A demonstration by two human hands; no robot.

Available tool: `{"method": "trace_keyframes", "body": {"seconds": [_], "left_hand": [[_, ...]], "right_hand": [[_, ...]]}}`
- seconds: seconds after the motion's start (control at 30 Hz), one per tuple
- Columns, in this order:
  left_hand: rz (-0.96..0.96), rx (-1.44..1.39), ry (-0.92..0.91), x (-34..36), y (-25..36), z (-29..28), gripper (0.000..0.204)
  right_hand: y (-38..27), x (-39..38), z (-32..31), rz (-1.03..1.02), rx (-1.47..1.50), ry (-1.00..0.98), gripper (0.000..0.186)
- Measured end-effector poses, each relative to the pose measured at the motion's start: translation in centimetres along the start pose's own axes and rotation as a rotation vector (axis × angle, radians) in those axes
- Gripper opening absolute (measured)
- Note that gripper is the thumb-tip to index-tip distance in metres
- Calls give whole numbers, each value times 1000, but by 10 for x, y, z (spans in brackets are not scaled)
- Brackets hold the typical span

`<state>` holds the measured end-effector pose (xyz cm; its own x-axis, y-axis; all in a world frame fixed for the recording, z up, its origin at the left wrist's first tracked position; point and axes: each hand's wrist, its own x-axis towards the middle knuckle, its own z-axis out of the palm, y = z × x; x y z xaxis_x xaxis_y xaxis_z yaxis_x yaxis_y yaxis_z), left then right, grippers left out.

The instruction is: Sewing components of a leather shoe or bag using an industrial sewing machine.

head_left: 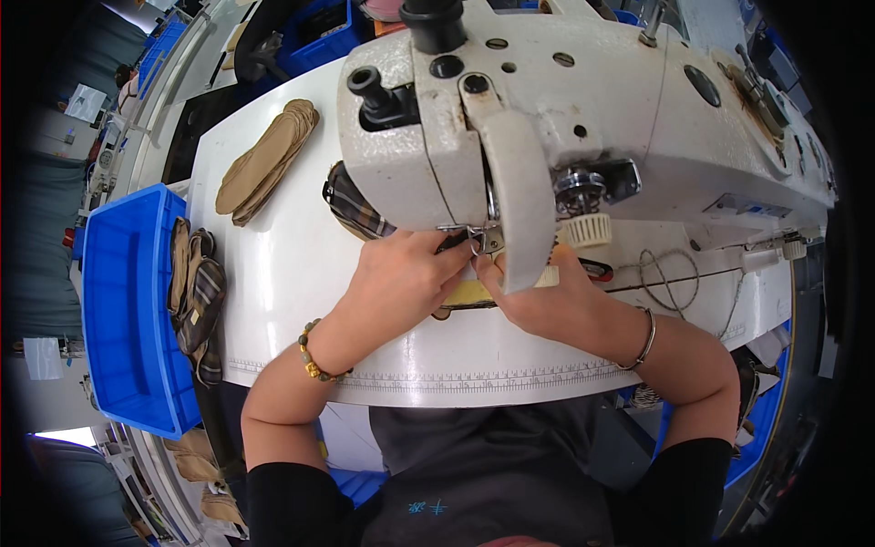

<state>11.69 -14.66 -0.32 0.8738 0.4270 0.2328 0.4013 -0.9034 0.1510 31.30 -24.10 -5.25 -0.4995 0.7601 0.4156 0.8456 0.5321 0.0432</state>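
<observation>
Both my hands meet at the needle of a white industrial sewing machine (410,155). My left hand (401,278) is closed, its fingertips pinched on the dark edge of a plaid fabric shoe piece (354,208) by the presser foot (476,237). That piece shows brown, black and grey checks behind the hand, partly hidden under the machine head. My right hand (561,301) is closed too, thumb and fingers bent near the presser foot. The machine's curved white guard hides part of its fingers and whatever they hold. Below the fingertips lies a yellow strip (469,294).
A stack of tan sole-shaped pieces (267,166) lies on the white table (301,264) at the far left. More plaid pieces (202,301) hang beside a blue bin (128,314). Loose grey cord (670,278) curls at the right. A printed ruler (456,381) follows the front edge.
</observation>
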Motion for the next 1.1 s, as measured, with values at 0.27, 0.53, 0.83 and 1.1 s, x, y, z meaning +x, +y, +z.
{"method": "trace_keyframes", "body": {"seconds": [0.27, 0.53, 0.83, 1.1], "left_hand": [[45, 2, -13, 1, 6, 6, 30], [-17, -7, -20, 3, 4, 8, 27], [-154, -264, 50, 4, -6, 7, 18], [-53, -26, -8, 1, 4, 1, 24]], "right_hand": [[0, 5, -11, 57, 70, -45, 32], [4, 0, 6, 69, 147, 69, 28], [-6, 7, -1, 143, 274, -52, 28], [-9, 10, -2, 109, 245, -129, 33]]}}
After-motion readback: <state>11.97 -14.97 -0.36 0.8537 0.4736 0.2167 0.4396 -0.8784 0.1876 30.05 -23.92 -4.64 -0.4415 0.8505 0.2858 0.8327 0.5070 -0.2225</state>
